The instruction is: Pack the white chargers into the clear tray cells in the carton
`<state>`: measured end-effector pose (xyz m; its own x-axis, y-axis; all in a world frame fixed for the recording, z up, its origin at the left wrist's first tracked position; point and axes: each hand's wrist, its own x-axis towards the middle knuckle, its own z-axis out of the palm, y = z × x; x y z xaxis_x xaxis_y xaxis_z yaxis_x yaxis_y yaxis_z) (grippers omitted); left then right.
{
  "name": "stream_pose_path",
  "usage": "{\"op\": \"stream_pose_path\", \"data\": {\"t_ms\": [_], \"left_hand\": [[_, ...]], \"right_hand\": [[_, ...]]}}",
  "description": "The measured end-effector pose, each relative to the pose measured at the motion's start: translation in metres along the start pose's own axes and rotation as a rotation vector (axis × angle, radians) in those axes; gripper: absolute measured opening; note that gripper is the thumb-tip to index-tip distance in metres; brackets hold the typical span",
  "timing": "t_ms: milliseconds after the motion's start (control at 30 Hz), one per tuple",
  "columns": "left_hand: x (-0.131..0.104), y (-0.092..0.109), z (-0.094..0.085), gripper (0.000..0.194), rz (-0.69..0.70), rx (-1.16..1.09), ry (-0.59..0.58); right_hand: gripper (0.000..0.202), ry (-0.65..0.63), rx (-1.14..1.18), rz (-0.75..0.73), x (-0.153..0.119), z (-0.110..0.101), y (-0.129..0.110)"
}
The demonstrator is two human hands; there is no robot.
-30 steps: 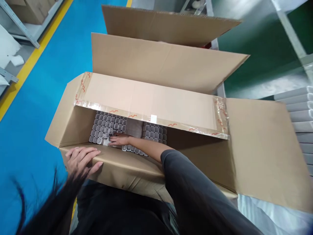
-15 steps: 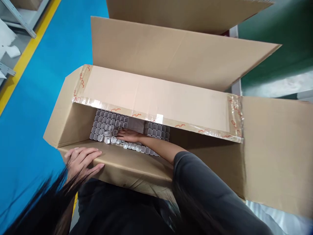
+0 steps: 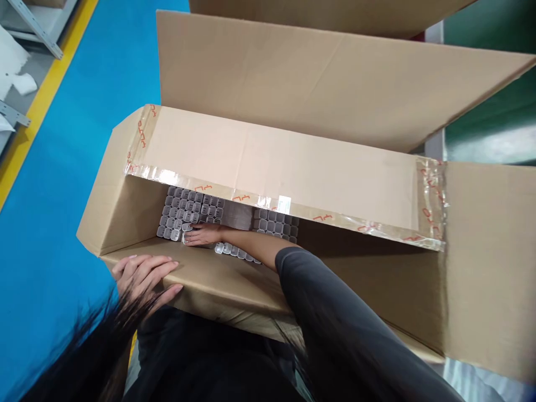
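A large open cardboard box stands before me, with rows of small clear plastic cups on its floor. My right hand reaches deep inside. It lies palm down over the cups near the front wall, fingers stretched out; what is under the palm is hidden. A second group of cups sits farther right, and a front row runs below my forearm. Outside, my left hand grips the box's near rim at the left corner, fingers over the top and thumb on the outer side.
The far flap, edged with clear tape, overhangs part of the interior. Taller cardboard rises behind it. Side flaps spread left and right. On the left are a blue floor, a yellow line and metal shelving.
My right hand has shifted left and slightly nearer over the cups. My left hand stays on the rim. The view has moved a little closer to the box.
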<state>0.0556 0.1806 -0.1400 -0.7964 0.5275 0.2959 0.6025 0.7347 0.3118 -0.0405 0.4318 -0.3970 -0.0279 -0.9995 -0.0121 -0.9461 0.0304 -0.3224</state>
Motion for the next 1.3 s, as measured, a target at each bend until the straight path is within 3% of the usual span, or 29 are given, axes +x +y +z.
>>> {"op": "stream_pose_path", "data": {"t_ms": [200, 367, 467, 567, 633, 733, 800, 933, 1033, 1133, 1300], "left_hand": [[0.008, 0.002, -0.006, 0.031, 0.090, 0.066, 0.005], [0.007, 0.002, -0.006, 0.030, 0.079, 0.067, 0.013], [0.008, 0.003, -0.005, 0.029, 0.081, 0.074, 0.014], [0.010, 0.006, -0.002, 0.022, 0.047, 0.063, 0.071], [0.010, 0.009, -0.001, 0.019, 0.004, 0.040, 0.123], [0.009, 0.013, -0.004, 0.020, -0.050, 0.012, 0.121], [0.008, 0.019, -0.008, 0.027, -0.068, -0.064, 0.089], [0.013, 0.050, -0.021, 0.080, -0.026, -0.473, 0.046], [0.015, 0.084, -0.026, 0.116, 0.046, -0.796, 0.031], [0.011, 0.109, -0.027, 0.117, 0.117, -0.984, 0.011], [-0.002, 0.124, -0.033, 0.114, 0.244, -1.189, 0.013]], "right_hand": [[0.041, 0.023, -0.018, 0.082, 0.006, 0.001, -0.017], [0.042, 0.031, -0.007, 0.159, -0.013, -0.028, -0.033], [0.055, 0.081, 0.046, 0.319, -0.034, -0.070, -0.046], [0.081, 0.223, 0.263, 0.529, -0.058, -0.131, -0.067], [0.084, 0.328, 0.337, 0.597, -0.073, -0.174, -0.088], [0.081, 0.568, 0.377, 0.686, -0.084, -0.228, -0.131], [0.085, 0.797, 0.481, 0.751, -0.081, -0.248, -0.165], [0.105, 1.207, 0.926, 0.703, -0.052, -0.251, -0.232], [0.092, 1.396, 1.297, 0.693, -0.023, -0.238, -0.271], [0.064, 1.533, 1.570, 0.759, 0.001, -0.232, -0.303], [0.053, 1.622, 1.917, 0.697, 0.017, -0.233, -0.338]]}}
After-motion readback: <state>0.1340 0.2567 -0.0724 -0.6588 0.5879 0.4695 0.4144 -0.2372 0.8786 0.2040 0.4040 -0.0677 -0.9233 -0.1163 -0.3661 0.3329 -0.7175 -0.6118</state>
